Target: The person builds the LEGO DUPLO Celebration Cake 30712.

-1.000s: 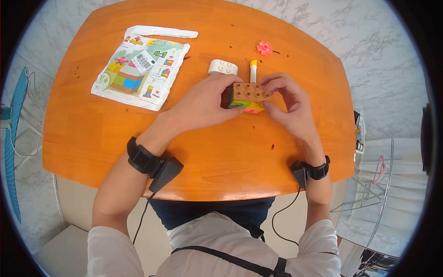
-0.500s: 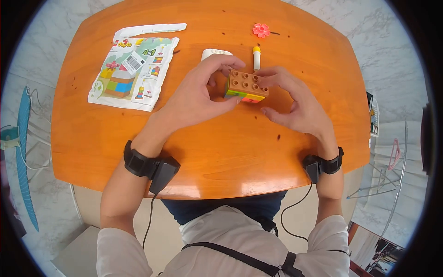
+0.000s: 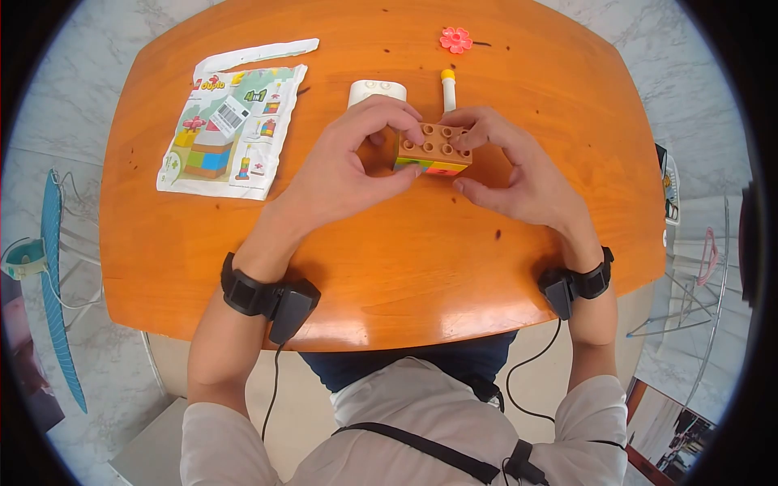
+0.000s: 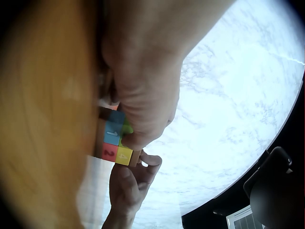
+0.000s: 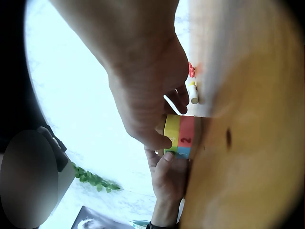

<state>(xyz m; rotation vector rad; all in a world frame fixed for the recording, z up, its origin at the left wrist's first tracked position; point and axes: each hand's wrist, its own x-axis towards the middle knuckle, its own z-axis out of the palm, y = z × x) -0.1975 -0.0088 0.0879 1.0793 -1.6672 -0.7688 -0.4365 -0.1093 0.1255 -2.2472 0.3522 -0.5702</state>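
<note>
A brick stack (image 3: 438,162) stands on the table, with a brown studded brick (image 3: 438,139) on top. The left hand (image 3: 340,158) holds its left end, index finger on the brown top and thumb low at the front. Curled fingers of the right hand (image 3: 515,166) rest on the top's right end; its thumb is near the front right corner. In the left wrist view, the stack shows a blue block (image 4: 114,129), a red block (image 4: 109,152) and a yellow block (image 4: 124,155). In the right wrist view, a right fingertip overlaps the yellow block (image 5: 171,130).
Behind the hands are a white brick (image 3: 378,87), a white tube with a yellow top (image 3: 449,91) and a red flower (image 3: 455,40). A printed packet (image 3: 231,134) lies at the left of the table (image 3: 389,267), beside a torn white strip (image 3: 259,55).
The head view has shifted. The left index finger has come down onto the brown brick's top. Both hands remain around the stack, and the right thumb is lower, away from the top edge.
</note>
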